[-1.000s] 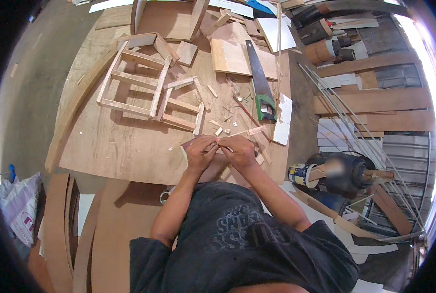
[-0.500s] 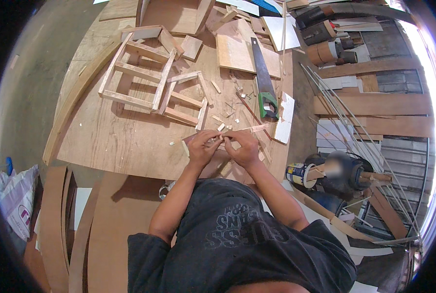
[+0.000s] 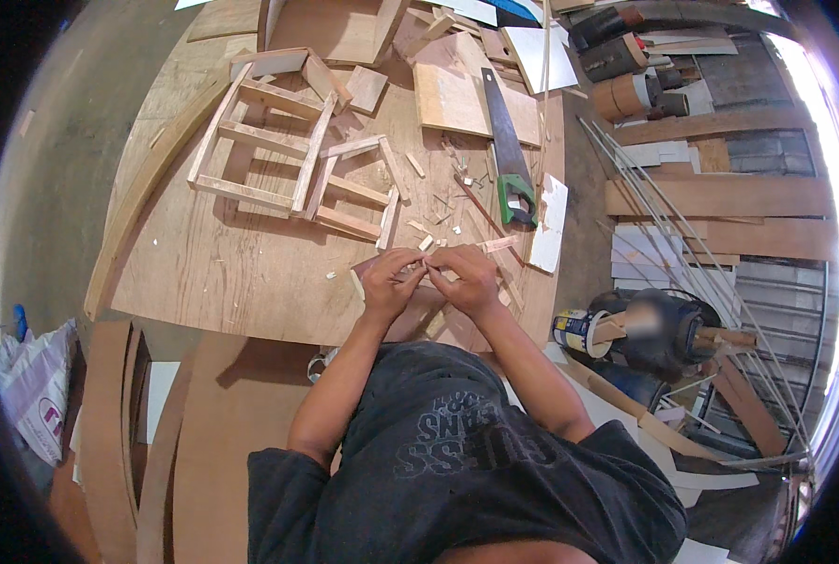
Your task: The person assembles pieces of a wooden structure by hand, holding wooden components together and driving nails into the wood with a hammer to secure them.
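My left hand (image 3: 391,284) and my right hand (image 3: 465,279) meet above the near edge of the plywood worktable (image 3: 194,282). Fingertips of both are pinched together, touching or nearly so. Whatever lies between them is too small and too covered to make out. Just beyond the fingers is a small pale wood block (image 3: 426,242). A brownish piece of board (image 3: 413,317) shows partly beneath my hands. Farther off, a handsaw (image 3: 508,141) with a green handle lies to the right. Small offcuts and thin slivers are scattered between the saw and my hands.
Two wooden frames, a larger ladder-like one (image 3: 220,158) and a smaller one (image 3: 382,197), lie at the left and centre. An open wooden box (image 3: 330,33) stands at the far edge. A white board (image 3: 548,224) lies right. Beside the table is a paint bucket (image 3: 579,332).
My hands stay pinched together in nearly the same place, with only slight finger movement. The view has shifted a little; nothing on the table has visibly moved.
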The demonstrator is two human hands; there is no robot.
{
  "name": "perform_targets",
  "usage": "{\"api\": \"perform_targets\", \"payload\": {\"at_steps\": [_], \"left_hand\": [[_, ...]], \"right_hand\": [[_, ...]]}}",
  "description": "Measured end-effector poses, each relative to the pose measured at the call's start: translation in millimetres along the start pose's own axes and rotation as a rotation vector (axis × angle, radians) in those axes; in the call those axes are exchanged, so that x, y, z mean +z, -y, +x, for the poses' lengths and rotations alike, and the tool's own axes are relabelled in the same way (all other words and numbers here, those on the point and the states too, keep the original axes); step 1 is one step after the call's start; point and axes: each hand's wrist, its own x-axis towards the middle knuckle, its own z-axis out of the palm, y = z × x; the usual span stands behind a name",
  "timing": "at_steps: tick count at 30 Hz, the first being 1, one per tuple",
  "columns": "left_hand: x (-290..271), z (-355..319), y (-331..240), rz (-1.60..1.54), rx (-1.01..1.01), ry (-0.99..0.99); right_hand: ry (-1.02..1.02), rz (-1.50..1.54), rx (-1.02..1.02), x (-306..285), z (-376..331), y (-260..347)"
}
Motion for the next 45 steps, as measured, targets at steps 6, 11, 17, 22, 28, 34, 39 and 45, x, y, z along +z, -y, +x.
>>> {"api": "perform_targets", "payload": {"at_steps": [6, 11, 17, 22, 28, 34, 39, 45], "left_hand": [[-0.1, 0.3, 0.0, 0.059, 0.049, 0.026], [-0.8, 0.0, -1.6, 0.072, 0.054, 0.021], [-4.2, 2.5, -6.5, 0.088, 0.092, 0.047], [-3.5, 1.9, -6.1, 0.122, 0.091, 0.057], [-1.9, 1.8, -0.6, 0.124, 0.068, 0.054], [-0.2, 0.5, 0.2, 0.128, 0.062, 0.064], [-1.2, -0.8, 0.2, 0.094, 0.055, 0.066], [-1.9, 2.1, -11.2, 0.163, 0.147, 0.049]], "right_hand": [[-0.026, -0.007, -0.038, 4.8, -4.8, -6.1], [-0.017, 0.007, -0.036, 4.2, -5.2, -4.5], [-0.046, 0.060, -0.045, 7.3, -7.0, -5.0], [-0.063, 0.093, -0.062, 7.3, -8.6, -9.5], [-0.075, 0.075, -0.066, 8.7, -11.5, -12.3], [-0.085, 0.063, -0.080, 7.6, -13.4, -11.4], [-0.092, 0.088, -0.091, 12.8, -13.3, -12.2], [-0.099, 0.135, -0.071, 12.6, -13.7, -12.0]]}}
